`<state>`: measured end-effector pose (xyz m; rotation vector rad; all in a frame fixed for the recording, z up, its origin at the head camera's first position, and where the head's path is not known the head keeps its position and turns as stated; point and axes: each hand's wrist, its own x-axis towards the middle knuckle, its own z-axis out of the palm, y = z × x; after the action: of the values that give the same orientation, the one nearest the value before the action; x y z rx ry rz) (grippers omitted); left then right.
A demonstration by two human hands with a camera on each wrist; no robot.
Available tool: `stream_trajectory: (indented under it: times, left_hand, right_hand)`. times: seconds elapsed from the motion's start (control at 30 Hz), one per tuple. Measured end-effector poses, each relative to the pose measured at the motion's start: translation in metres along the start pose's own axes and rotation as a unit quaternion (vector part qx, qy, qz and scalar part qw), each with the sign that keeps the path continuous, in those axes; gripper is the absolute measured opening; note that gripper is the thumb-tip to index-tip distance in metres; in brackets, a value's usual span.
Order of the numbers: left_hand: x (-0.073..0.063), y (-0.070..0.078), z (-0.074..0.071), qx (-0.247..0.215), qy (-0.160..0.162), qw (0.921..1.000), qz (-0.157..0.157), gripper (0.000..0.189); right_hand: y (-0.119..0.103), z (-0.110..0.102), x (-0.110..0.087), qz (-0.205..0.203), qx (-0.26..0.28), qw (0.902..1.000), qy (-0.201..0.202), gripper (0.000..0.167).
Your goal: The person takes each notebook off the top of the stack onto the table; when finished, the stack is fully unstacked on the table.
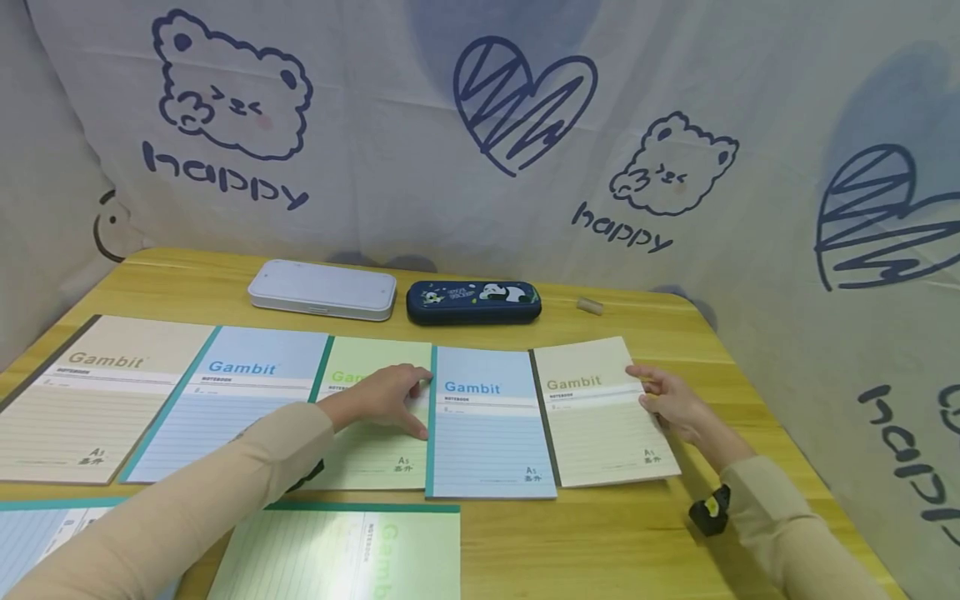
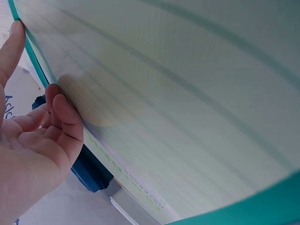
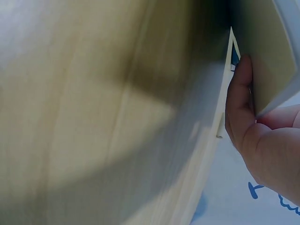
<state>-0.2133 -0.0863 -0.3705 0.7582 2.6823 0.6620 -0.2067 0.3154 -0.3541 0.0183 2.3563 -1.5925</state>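
At the right end of a row, a beige Gambit notebook (image 1: 600, 433) has its right side raised off the table. My right hand (image 1: 678, 408) pinches that right edge; in the right wrist view, fingers (image 3: 240, 93) lie under the lifted cover. Left of it is a blue notebook (image 1: 487, 450) with a teal spine, its right edge meeting the beige one's dark spine. My left hand (image 1: 382, 398) reaches over a green notebook (image 1: 375, 458), thumb and fingertips at the blue notebook's spine. In the left wrist view the other fingers (image 2: 68, 115) bend loosely.
Farther left in the row lie another blue notebook (image 1: 262, 350) and another beige one (image 1: 82, 417). Nearer me are a sideways green notebook (image 1: 420, 558) and a blue one (image 1: 30, 542). Behind stand a white case (image 1: 322, 287), a navy panda pencil case (image 1: 472, 304) and a small eraser-like block (image 1: 589, 307).
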Motion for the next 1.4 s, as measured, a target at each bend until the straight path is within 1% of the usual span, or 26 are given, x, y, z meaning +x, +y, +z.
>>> stream_trajectory:
  times: [0.17, 0.27, 0.5, 0.67, 0.8, 0.93, 1.03, 1.17, 1.23, 1.4]
  left_hand:
    - [0.001, 0.001, 0.0, 0.003, -0.004, 1.0, -0.007, 0.085]
    - [0.0, 0.001, 0.0, 0.003, -0.003, 1.0, -0.006, 0.084]
    - [-0.001, 0.001, 0.0, 0.006, -0.002, 1.0, -0.004, 0.084]
    - [-0.001, 0.0, 0.0, 0.008, -0.001, 1.0, -0.002, 0.085]
    - [0.0, 0.0, 0.0, 0.007, -0.002, 1.0, 0.001, 0.085]
    - [-0.001, 0.0, 0.0, 0.006, 0.0, 1.0, 0.006, 0.085]
    - [-0.001, 0.0, 0.0, 0.005, 0.0, 1.0, 0.002, 0.085]
    - [0.0, -0.001, 0.0, 0.007, 0.0, 1.0, 0.002, 0.085]
    - [0.0, -0.001, 0.0, 0.009, 0.0, 0.9999, 0.004, 0.085]
    - [0.001, -0.001, 0.0, 0.008, -0.001, 1.0, 0.005, 0.085]
  right_hand:
    - [0.002, 0.0, 0.0, 0.007, -0.001, 1.0, -0.007, 0.048]
    - [0.003, -0.001, 0.0, 0.006, -0.004, 0.9998, -0.02, 0.049]
    - [0.006, -0.004, 0.002, -0.023, -0.05, 0.9963, -0.067, 0.053]
    - [0.008, -0.004, 0.002, -0.029, -0.077, 0.9932, -0.083, 0.06]
    - [0.008, -0.004, 0.001, -0.032, -0.111, 0.9901, -0.08, 0.062]
    - [0.008, -0.004, 0.001, -0.029, -0.138, 0.9882, -0.061, 0.061]
    - [0.006, -0.005, 0.001, -0.031, -0.158, 0.9858, -0.047, 0.057]
    - [0.003, -0.005, 0.003, -0.029, -0.168, 0.9849, -0.034, 0.052]
    - [0.001, -0.004, 0.004, -0.03, -0.162, 0.9859, -0.029, 0.051]
    - [-0.006, 0.003, 0.007, -0.053, -0.154, 0.9864, -0.023, 0.048]
